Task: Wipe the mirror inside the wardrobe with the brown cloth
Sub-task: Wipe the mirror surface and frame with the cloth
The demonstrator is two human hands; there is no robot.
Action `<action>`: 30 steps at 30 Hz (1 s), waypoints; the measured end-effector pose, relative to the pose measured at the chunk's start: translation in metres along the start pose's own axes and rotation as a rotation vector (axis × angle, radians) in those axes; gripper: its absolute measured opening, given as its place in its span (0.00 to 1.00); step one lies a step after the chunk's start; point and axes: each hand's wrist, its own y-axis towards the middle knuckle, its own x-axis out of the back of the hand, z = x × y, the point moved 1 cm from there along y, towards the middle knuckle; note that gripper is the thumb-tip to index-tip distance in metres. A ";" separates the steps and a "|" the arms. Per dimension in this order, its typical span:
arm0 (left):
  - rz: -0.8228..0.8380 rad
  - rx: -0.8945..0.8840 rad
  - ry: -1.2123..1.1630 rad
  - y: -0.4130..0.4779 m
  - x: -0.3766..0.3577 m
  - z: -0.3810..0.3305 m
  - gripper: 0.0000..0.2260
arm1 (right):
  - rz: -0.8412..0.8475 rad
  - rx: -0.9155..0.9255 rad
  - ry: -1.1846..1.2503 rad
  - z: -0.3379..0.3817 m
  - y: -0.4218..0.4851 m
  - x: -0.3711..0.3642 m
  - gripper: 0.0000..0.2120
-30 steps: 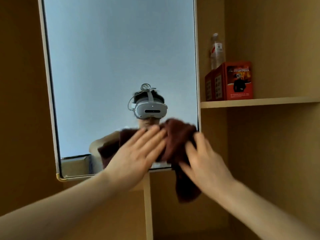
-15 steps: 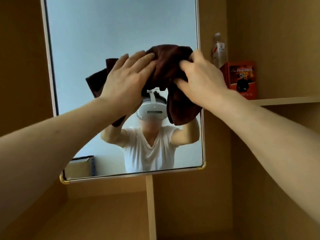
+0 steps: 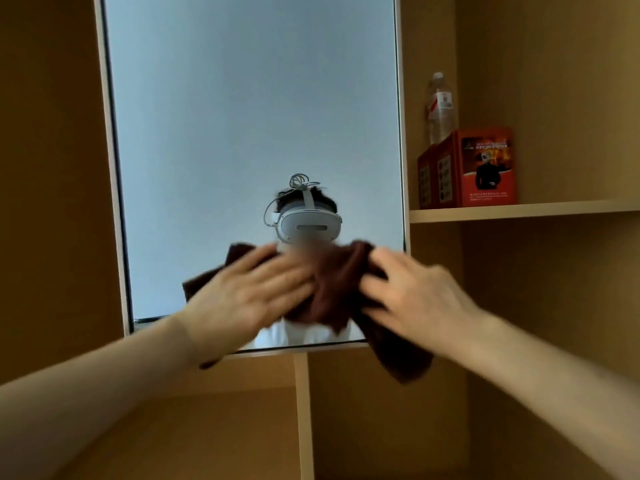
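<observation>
Wardrobe interior; mirror on back panel. Brown cloth bunched between left hand and right hand, both flat, fingers splayed, pressing it to the glass. Most glass lies above the hands, long axis vertical.

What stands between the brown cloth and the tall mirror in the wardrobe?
Nothing visible. The left hand and the right hand are on the dark brown fabric cloth, which lies against the lower glass of the tall framed mirror.
</observation>
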 end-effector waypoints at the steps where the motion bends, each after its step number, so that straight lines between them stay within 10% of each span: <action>1: -0.035 0.074 0.007 0.010 0.006 0.015 0.18 | -0.069 -0.046 -0.030 -0.008 0.017 0.010 0.18; 10: -0.111 0.542 -0.019 0.066 0.059 0.106 0.29 | -0.283 -0.379 0.040 -0.034 0.135 0.057 0.18; 23: 0.172 0.003 -0.005 -0.068 0.016 0.007 0.21 | -0.009 0.207 0.095 0.044 0.020 -0.026 0.16; 30: 0.026 0.470 0.058 0.012 0.072 0.114 0.28 | -0.276 -0.067 0.077 -0.019 0.149 0.048 0.18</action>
